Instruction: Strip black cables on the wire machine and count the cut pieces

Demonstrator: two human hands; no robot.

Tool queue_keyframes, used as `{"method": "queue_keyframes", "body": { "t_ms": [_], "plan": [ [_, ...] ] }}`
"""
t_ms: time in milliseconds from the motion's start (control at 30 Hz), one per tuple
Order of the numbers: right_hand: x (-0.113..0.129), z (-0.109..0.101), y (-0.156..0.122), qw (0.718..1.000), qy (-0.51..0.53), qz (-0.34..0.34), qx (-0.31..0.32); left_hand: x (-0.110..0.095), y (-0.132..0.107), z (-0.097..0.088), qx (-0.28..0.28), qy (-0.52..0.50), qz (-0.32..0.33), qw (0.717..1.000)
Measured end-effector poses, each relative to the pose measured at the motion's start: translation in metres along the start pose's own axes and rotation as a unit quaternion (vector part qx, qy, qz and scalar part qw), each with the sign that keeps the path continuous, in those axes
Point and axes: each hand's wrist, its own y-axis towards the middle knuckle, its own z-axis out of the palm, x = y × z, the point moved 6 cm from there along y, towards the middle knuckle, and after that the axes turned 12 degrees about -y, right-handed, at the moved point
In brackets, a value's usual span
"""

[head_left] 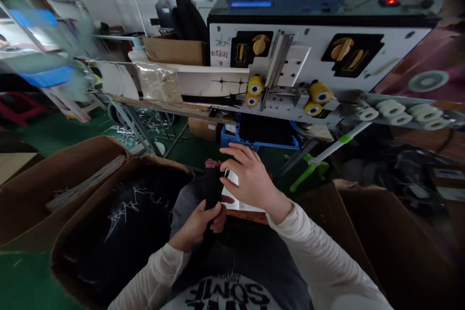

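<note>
My left hand is wrapped round a bundle of thin black wires, held upright above my lap. The bundle's top ends are pinkish red. My right hand hovers just right of those ends, its fingers curved and apart, with a gap between thumb and forefinger. A short dark strand shows by that gap; whether the fingers touch it is unclear. White paper lies behind and below the right hand, partly covered by it.
A wire-processing machine with yellow rollers stands on the bench ahead. Below it sits a blue crate holding black material. At left, a box holds black wires with white ties. Another cardboard box is at right, near a green-footed stand.
</note>
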Motion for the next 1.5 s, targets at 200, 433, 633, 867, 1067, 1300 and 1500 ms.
{"method": "queue_keyframes", "body": {
  "t_ms": [200, 433, 633, 867, 1067, 1300, 1500],
  "plan": [
    [0.002, 0.001, -0.001, 1.000, -0.005, -0.008, 0.004, 0.001, 0.000, 0.001, -0.010, 0.011, 0.000, 1.000],
    [0.007, 0.001, 0.003, 0.999, -0.032, -0.012, 0.003, 0.003, 0.001, 0.003, -0.045, 0.059, 0.013, 0.997],
    [0.008, 0.000, 0.004, 0.997, -0.062, -0.029, 0.045, 0.009, 0.003, 0.005, -0.048, 0.099, 0.015, 0.994],
    [0.000, -0.002, 0.002, 0.997, -0.035, -0.028, 0.062, 0.012, 0.003, 0.008, -0.036, 0.094, 0.002, 0.995],
    [-0.003, 0.004, -0.003, 0.993, 0.027, -0.008, 0.111, 0.012, 0.001, 0.011, -0.025, 0.074, -0.017, 0.997],
    [-0.004, 0.005, -0.003, 0.995, 0.064, 0.002, 0.078, 0.007, 0.000, 0.010, -0.024, 0.073, -0.024, 0.997],
    [-0.010, 0.006, -0.001, 0.993, 0.103, 0.030, 0.054, 0.009, 0.000, 0.011, -0.029, 0.083, -0.025, 0.996]
  ]
}}
